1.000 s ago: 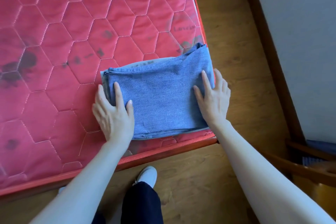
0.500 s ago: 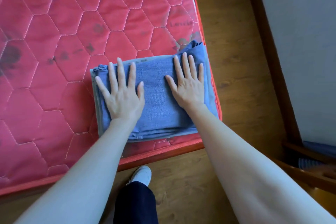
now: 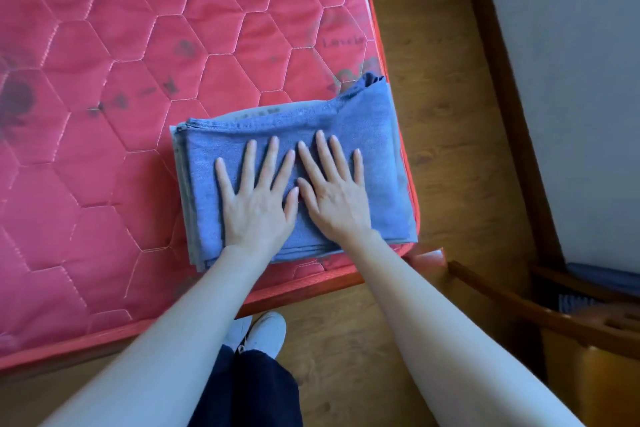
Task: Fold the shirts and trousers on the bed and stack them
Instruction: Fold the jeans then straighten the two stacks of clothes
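left hand | right hand | both flat (fingers straight, gripping nothing) atop folded blue garment

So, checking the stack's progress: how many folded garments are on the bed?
1 visible: a folded blue denim garment at the red quilted mattress's near right corner, under both hands; layers beneath may hide others.

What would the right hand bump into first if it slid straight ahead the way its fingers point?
Probably nothing solid: the right hand would slide off the folded blue garment onto bare red mattress.
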### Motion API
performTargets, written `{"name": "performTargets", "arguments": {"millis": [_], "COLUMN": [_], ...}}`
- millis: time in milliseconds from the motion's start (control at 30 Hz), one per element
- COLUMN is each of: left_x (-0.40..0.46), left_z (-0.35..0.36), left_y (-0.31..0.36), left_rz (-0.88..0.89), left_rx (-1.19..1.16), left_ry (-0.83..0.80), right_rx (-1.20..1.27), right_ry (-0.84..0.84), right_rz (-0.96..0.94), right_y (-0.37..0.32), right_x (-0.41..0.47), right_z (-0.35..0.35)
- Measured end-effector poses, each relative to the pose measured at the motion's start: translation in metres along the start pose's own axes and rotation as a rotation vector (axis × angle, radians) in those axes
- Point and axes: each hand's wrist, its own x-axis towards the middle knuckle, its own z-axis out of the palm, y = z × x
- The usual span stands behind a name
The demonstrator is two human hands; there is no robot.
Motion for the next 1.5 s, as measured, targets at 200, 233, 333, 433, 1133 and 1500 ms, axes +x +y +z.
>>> {"name": "performTargets", "arguments": {"millis": [200, 233, 333, 433, 1133, 1500], "left_x": [-0.016, -0.017, -0.016, -0.016, -0.023, -0.048], "left_z": [0.003, 0.001, -0.004, -0.010, -0.003, -0.022], "left_y": [-0.035, -0.037, -0.045, -0.053, -0.076, -0.105], "left_rz": [-0.292, -0.335, -0.428, -0.469, -0.590, -0.456], "left_rx": [-0.119, -0.166, -0.353, -0.562, -1.063, -1.067], "left_ry": [-0.006, -0.025, -0.087, -0.136, -0.100, 0.105], "right_rx": [-0.094, -0.048, 0.208, 0.336, 0.487, 0.466], "right_ry": [-0.021, -0.036, -0.050, -0.043, -0.132, 0.111], "right_rz": [0.243, 0.263, 0.259, 0.284, 0.433, 0.403], "right_y": [0.057, 0.065, 0.079, 0.081, 0.089, 0.031], "right_x": [-0.008, -0.009, -0.007, -0.006, -0.011, -0.044], "right_z": [-0.006, -0.008, -0.010, -0.009, -0.028, -0.040]}}
